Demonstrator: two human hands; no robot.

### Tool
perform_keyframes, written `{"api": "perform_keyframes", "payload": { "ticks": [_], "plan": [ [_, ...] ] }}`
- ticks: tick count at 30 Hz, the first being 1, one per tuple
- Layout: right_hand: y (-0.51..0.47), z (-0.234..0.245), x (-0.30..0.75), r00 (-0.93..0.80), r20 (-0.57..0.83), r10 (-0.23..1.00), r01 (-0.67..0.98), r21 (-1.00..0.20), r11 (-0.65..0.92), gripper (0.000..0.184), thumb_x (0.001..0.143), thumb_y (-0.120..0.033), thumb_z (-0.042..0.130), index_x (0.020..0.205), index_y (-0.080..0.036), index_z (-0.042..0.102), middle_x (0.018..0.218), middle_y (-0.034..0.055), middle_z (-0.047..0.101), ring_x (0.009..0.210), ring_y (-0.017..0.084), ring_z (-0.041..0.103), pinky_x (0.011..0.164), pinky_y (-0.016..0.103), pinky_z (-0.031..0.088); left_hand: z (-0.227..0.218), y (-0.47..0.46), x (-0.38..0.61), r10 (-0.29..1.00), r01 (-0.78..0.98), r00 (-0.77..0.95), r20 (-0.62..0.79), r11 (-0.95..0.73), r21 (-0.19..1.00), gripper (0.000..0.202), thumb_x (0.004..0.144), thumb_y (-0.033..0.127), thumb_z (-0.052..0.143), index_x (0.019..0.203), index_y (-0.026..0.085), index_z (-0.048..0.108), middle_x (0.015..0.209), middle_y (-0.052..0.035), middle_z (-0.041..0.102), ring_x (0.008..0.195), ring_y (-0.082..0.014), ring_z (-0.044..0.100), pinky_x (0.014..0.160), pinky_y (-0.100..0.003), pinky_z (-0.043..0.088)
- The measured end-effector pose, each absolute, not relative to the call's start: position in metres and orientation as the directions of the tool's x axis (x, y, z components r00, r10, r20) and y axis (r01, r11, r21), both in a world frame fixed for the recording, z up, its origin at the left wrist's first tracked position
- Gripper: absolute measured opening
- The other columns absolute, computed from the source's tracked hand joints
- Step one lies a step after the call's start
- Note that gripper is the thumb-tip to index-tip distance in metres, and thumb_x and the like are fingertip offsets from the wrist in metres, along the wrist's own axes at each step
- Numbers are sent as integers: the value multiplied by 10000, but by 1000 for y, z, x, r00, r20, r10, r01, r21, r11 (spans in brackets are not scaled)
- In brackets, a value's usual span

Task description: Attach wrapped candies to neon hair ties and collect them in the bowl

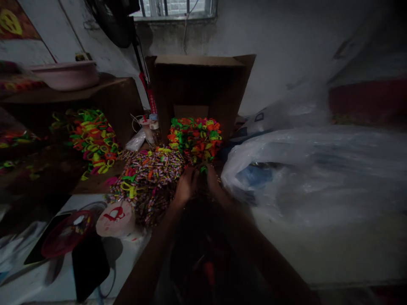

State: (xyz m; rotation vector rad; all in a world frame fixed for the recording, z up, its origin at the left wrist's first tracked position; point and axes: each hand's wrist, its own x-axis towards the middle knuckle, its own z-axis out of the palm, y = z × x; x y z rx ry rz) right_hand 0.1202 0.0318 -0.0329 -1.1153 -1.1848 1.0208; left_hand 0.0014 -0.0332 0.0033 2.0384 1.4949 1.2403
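My left hand (pixel 186 184) and my right hand (pixel 214 182) are close together at the front of the heap, fingers curled in. A small green plastic band (pixel 203 169) shows between them, against the fingers of my right hand. What my left fingers hold is lost in shadow. Beside my left hand spreads a heap of small wrapped candies (pixel 159 165), with a few loose bands such as a yellow band (pixel 129 189) on it. Just beyond my hands, bright green, orange and yellow bands (pixel 195 137) are piled at the mouth of a cardboard box (pixel 197 84).
Clear plastic sheeting (pixel 318 169) bulges at the right. More bands (pixel 95 142) spill from a second cardboard box (pixel 117 93) with a pink basin (pixel 68 75) on top. At front left are a lidded cup (pixel 116 220), a red dish (pixel 63 239) and a dark flat object (pixel 90 264).
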Motion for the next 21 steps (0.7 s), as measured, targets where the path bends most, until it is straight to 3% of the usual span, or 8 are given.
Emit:
{"api": "perform_keyframes", "payload": {
  "ticks": [2,9,14,21],
  "plan": [
    [28,-29,118,108,189,976,64,-981,183,362,829,-455,397,802,-196,649,884,46,707,920,195,602,914,329,455,4,-34,2,883,657,92,459,-401,639,196,972,264,418,1026,175,584,1012,-100,638,962,-199,604,874,-316,482],
    [15,-18,116,122,230,965,120,-969,216,400,850,-502,411,835,-186,655,957,67,713,899,197,599,911,335,455,9,-41,6,910,835,123,395,-310,454,337,932,322,499,1239,183,504,1236,-149,540,1101,-249,584,879,-347,524],
    [15,-21,116,91,294,951,202,-941,272,400,870,-508,405,816,-193,645,947,74,714,909,207,607,929,354,457,8,-41,4,926,864,120,359,-275,422,370,937,313,494,1281,179,481,1260,-149,541,1097,-246,602,857,-324,530],
    [15,-21,114,60,323,944,260,-919,298,343,901,-449,395,861,-219,646,982,76,714,970,209,621,980,343,444,19,-43,5,960,891,86,265,-193,411,287,956,306,459,1197,178,550,1217,-144,583,1041,-245,635,803,-292,516]
  ]
}}
